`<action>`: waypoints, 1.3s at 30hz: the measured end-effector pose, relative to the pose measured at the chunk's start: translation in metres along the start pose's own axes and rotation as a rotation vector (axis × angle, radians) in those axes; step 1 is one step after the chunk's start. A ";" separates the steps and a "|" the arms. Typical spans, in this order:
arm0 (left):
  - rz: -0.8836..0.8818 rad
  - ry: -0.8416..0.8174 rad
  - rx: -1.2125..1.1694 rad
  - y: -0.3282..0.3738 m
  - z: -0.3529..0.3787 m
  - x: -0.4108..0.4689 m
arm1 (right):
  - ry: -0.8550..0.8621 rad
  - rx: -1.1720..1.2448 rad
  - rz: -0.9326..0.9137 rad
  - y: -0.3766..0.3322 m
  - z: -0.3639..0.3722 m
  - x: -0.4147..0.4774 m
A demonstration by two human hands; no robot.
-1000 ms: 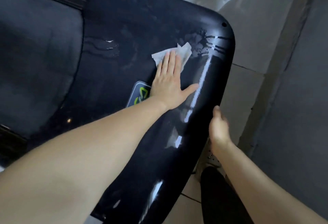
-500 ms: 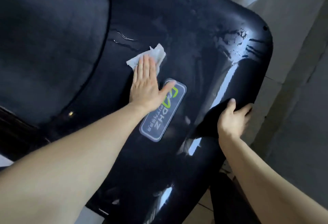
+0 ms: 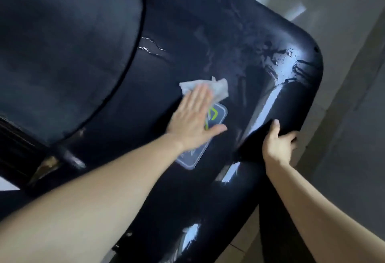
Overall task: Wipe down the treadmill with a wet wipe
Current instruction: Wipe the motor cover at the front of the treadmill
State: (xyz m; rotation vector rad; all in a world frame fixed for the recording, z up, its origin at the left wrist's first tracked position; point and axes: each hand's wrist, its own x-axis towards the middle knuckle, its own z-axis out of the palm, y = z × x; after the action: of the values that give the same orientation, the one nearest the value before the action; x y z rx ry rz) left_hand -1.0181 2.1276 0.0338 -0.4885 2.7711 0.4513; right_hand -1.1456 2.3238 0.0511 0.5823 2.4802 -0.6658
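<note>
So starting at the left, the matte running belt (image 3: 62,50) looks dry and untouched, no streaks on it that I can see. Right where it meets the glossy black cover of the treadmill (image 3: 187,23) there's a little run of water beads (image 3: 153,47), so that seam area has had a pass already.

Middle of the shot: the left hand (image 3: 192,121) is flat, fingers together and thumb splayed out, pressing the wet wipe (image 3: 205,88) down onto the cover. The wipe is bunched up and pokes out past the fingertips. Half a second ago the hand sat off to the left of the logo badge (image 3: 208,129) with the whole badge showing; now the palm covers most of it and the wipe is just above its top edge. A second ago it was further out toward the rounded corner. So the hand is sweeping side to side, and I'd say the stroke is heading back right.

Further right, that rounded corner (image 3: 291,64) is covered in wet smears, clearly done. The right hand (image 3: 278,145) is curled over the cover's outer edge, thumb on top, fingers wrapped over the side, bracing. It slid up onto that edge from lower down a second ago.

My guess is the top of the cover is mostly handled, and the near end and the belt are what's left.
</note>
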 end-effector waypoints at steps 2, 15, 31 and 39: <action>-0.206 -0.014 -0.007 -0.028 -0.003 0.007 | 0.060 -0.025 0.025 0.002 -0.002 -0.001; -0.969 0.094 -0.335 -0.094 -0.033 0.068 | 0.010 0.061 0.016 -0.028 -0.004 0.017; 0.083 -0.048 0.123 -0.015 -0.008 0.010 | 0.087 -0.101 -0.306 -0.063 -0.022 0.054; -0.923 0.023 -0.354 -0.130 -0.057 0.109 | 0.105 -0.208 -0.368 -0.075 -0.007 0.058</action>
State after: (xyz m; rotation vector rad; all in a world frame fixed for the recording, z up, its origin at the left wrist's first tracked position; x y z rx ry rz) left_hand -1.0805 1.9612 0.0167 -1.7219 2.1357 0.6724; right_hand -1.2318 2.2839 0.0490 0.0831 2.7408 -0.5087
